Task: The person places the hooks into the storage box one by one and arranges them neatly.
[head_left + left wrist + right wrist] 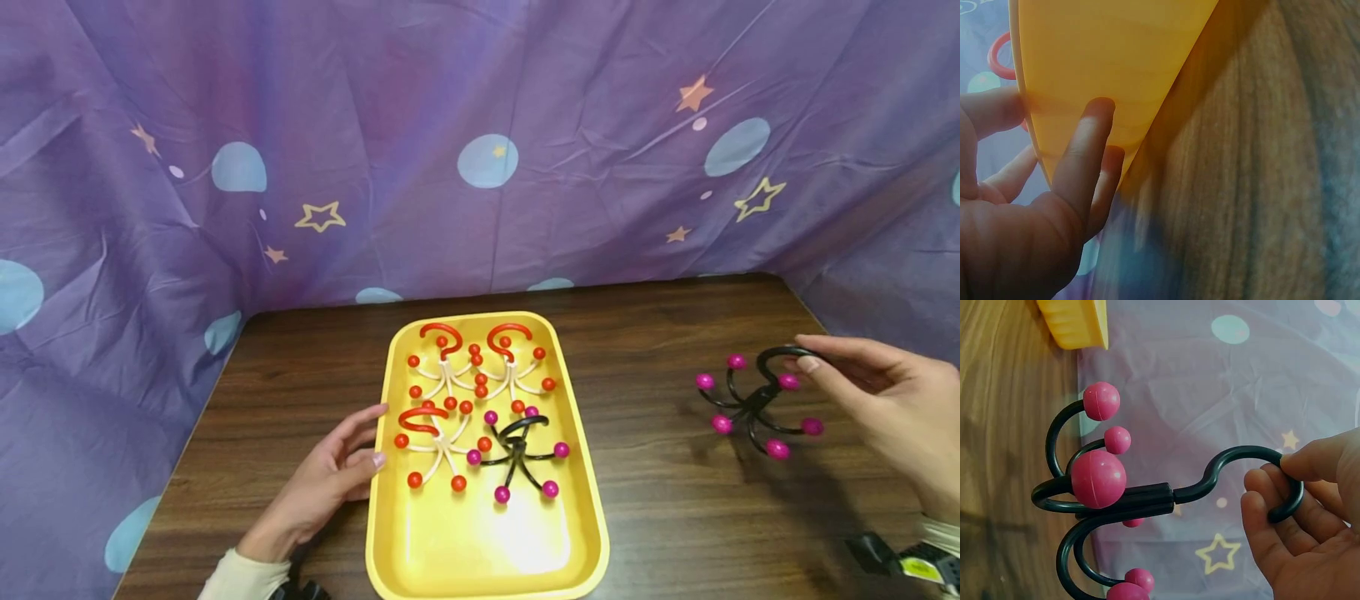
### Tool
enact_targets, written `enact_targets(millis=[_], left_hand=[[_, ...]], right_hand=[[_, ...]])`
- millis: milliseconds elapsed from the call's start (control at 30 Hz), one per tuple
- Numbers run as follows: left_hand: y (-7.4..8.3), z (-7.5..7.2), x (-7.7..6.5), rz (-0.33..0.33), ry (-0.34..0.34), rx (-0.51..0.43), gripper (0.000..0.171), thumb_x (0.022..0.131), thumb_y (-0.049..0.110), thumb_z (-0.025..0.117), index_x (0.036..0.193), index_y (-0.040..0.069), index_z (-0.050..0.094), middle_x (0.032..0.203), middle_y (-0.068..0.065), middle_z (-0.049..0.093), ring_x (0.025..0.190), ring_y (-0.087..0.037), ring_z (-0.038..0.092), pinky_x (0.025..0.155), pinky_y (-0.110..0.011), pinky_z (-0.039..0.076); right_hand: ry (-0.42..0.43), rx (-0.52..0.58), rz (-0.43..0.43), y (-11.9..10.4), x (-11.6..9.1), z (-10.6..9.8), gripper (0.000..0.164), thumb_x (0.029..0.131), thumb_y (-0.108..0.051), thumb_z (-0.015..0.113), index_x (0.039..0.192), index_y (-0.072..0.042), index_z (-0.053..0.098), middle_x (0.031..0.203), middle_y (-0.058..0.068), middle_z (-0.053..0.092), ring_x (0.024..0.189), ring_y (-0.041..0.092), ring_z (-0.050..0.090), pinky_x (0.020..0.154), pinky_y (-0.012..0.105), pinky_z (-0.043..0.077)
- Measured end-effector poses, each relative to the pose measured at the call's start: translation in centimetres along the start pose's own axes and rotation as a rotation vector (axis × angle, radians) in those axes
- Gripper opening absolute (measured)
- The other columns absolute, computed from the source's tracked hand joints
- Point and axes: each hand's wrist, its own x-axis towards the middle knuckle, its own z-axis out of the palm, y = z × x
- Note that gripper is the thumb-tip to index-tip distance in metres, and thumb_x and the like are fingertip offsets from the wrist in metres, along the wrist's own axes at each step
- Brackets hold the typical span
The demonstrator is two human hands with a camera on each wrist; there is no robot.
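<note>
By its curved top, my right hand (892,400) pinches a black multi-arm hook hanger (762,398) with pink ball tips. The hanger is held over the table to the right of the yellow tray (491,575), its arms fanned out and its shadow on the wood. In the right wrist view, thumb and fingers close round the black hook (1247,453). My left hand (330,471) touches the tray's left side with extended fingers, seen against the outer wall (1122,62) in the left wrist view. Inside the tray stand three white hangers (441,442) with red hooks and balls, and another black-and-pink hanger (517,448).
The tray rests on a dark wooden table (300,375). The hangers fill its far and middle part, and its near floor is bare. A purple curtain (375,125) with stars and blue dots hangs behind the table and along both sides.
</note>
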Motion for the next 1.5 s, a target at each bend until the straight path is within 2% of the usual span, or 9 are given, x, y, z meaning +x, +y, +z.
enact_targets(millis=[233,467,600,833,967,1200,1367,1500], left_hand=[[-0.2,0.0,-0.1,0.02,-0.014,-0.004,0.075,0.104,0.009,0.064,0.167,0.012,0.023,0.157,-0.031,0.037,0.113,-0.018,0.071,0.09,-0.045,0.065],[-0.2,0.1,-0.2,0.016,-0.013,-0.014,0.075,0.104,0.009,0.064,0.167,0.012,0.024,0.158,-0.03,0.037,0.113,-0.018,0.071,0.09,-0.044,0.065],[-0.3,0.1,-0.3,0.028,-0.021,-0.014,0.075,0.104,0.008,0.063,0.167,0.01,0.022,0.158,-0.034,0.035,0.112,-0.017,0.071,0.09,-0.044,0.065],[-0.4,0.1,-0.1,0.009,-0.005,-0.011,0.074,0.104,0.009,0.064,0.167,0.013,0.024,0.157,-0.028,0.038,0.115,-0.018,0.071,0.09,-0.045,0.065],[-0.4,0.0,0.0,0.005,-0.004,-0.009,0.074,0.104,0.009,0.064,0.166,0.013,0.024,0.157,-0.027,0.038,0.115,-0.018,0.071,0.091,-0.046,0.065],[-0.2,0.1,-0.1,0.015,-0.014,-0.014,0.074,0.105,0.009,0.063,0.167,0.011,0.023,0.159,-0.031,0.035,0.116,-0.018,0.07,0.09,-0.045,0.065],[-0.1,0.1,0.0,0.02,-0.017,-0.019,0.074,0.105,0.008,0.062,0.167,0.011,0.022,0.159,-0.032,0.034,0.116,-0.017,0.07,0.09,-0.044,0.065],[-0.1,0.0,0.0,0.019,-0.013,-0.019,0.075,0.105,0.009,0.063,0.167,0.012,0.022,0.16,-0.032,0.033,0.115,-0.017,0.071,0.091,-0.045,0.065]], right_hand=[[-0.001,-0.022,-0.025,-1.5,-0.2,0.7,0.032,0.093,0.007,0.074,0.125,0.01,0.072,0.105,-0.025,0.078,0.093,-0.01,0.073,0.076,0.004,0.055],[-0.052,-0.111,-0.055,-2.7,-0.8,1.5,0.029,0.093,-0.001,0.079,0.121,0.0,0.078,0.1,-0.03,0.076,0.08,-0.013,0.071,0.06,0.006,0.051],[-0.064,-0.124,-0.057,-3.4,-1.2,2.0,0.028,0.091,-0.003,0.081,0.119,-0.004,0.079,0.098,-0.031,0.076,0.069,-0.012,0.067,0.051,0.012,0.047],[-0.124,-0.103,-0.069,-5.1,-1.7,2.9,0.029,0.092,0.0,0.08,0.121,-0.005,0.079,0.101,-0.024,0.079,0.068,-0.006,0.07,0.053,0.015,0.051],[-0.147,-0.083,-0.08,-5.8,-1.9,3.4,0.03,0.091,0.002,0.08,0.12,-0.006,0.079,0.101,-0.019,0.08,0.061,-0.001,0.065,0.048,0.02,0.048],[-0.22,0.009,-0.158,-6.6,-2.0,4.3,0.036,0.09,0.013,0.074,0.123,-0.002,0.076,0.104,-0.009,0.081,0.064,0.001,0.066,0.047,0.024,0.045],[-0.25,0.035,-0.206,-7.7,-2.1,5.0,0.037,0.088,0.017,0.073,0.122,0.001,0.075,0.104,-0.005,0.081,0.074,0.002,0.072,0.054,0.017,0.053],[-0.271,0.041,-0.202,-8.9,-2.4,5.6,0.036,0.088,0.017,0.074,0.12,0.001,0.076,0.105,-0.002,0.08,0.082,0.005,0.076,0.064,0.017,0.059]])
